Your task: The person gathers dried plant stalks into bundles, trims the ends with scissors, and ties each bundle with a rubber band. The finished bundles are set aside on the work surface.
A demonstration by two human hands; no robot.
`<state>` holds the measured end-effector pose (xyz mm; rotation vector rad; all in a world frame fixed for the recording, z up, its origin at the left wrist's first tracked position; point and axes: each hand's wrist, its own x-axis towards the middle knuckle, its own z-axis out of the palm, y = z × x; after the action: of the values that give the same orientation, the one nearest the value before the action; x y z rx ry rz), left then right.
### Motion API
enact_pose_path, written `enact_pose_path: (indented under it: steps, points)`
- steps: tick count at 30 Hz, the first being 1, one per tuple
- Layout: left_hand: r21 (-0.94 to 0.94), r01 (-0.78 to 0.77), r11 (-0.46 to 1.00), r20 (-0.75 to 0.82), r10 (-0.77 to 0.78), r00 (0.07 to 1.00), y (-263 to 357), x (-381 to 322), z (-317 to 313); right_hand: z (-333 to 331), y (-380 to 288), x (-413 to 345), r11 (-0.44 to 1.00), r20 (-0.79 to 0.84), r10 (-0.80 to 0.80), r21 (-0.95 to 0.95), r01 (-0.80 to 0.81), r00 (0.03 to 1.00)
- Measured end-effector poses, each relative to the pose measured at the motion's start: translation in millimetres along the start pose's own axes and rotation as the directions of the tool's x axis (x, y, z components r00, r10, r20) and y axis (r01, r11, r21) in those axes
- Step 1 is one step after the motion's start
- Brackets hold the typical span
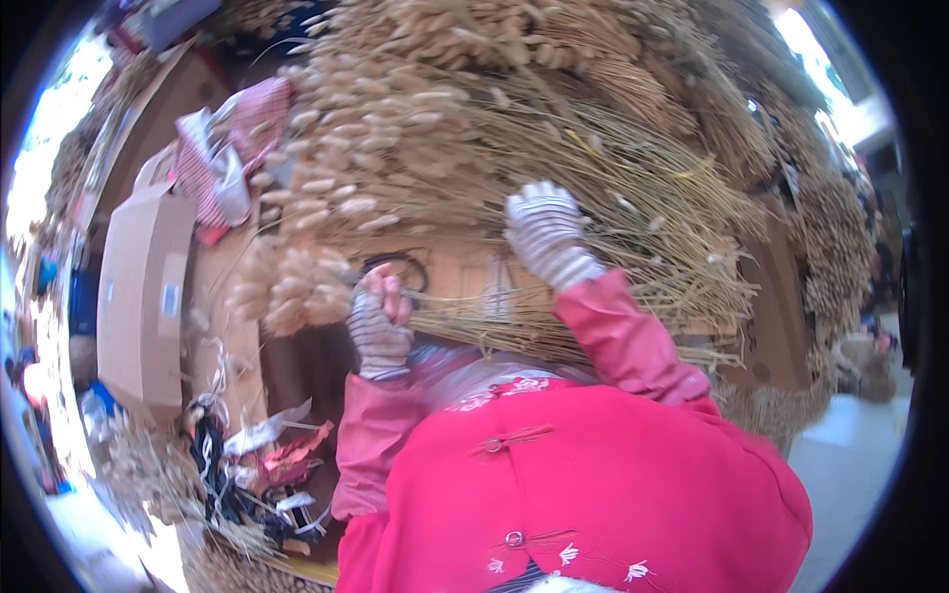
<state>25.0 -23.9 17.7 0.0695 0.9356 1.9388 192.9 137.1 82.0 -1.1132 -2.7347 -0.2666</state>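
My left hand (380,322), in a striped fingerless glove, is closed around the stems of a small bunch of dried bunny-tail grass (296,289). The fluffy heads point left and the stems run right, in front of my body. My right hand (545,226), gloved alike, lies at the near edge of a large heap of dried bunny-tail stems (630,193). Its fingers are bent over the stems; whether it grips any is hidden. Beneath both hands is a wooden tabletop (460,270), with a dark cord loop (408,267) behind my left hand.
A cardboard box (144,296) stands at the left, with a pink checked cloth (259,122) beyond it. Black and white strips and red scraps (293,452) lie at the lower left. More dried bundles (637,89) are piled at the back and along the right.
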Motion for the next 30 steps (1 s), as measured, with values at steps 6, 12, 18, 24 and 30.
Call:
enact_pose_path:
  steps: [6,12,18,24,30]
  points:
    - [-0.032,0.048,0.998,-0.016,-0.048,0.999,1,5,-5,16,3,-4,1.000,-0.109,-0.009,-0.025,0.006,0.994]
    - [0.014,0.008,1.000,0.020,-0.008,1.000,0,5,-4,14,6,-18,0.980,-0.315,-0.036,0.174,0.095,0.948]
    - [-0.029,0.031,0.999,0.060,-0.029,0.998,0,5,-2,30,0,-39,0.928,-0.142,-0.220,0.273,0.252,0.965]
    - [-0.074,0.010,0.997,0.160,0.002,0.987,0,4,-4,39,-2,-32,0.977,0.219,-0.079,0.211,0.032,0.972]
    - [-0.033,0.017,0.999,0.155,-0.012,0.988,1,3,-5,26,-13,-10,0.987,0.352,-0.047,0.158,-0.009,0.935]
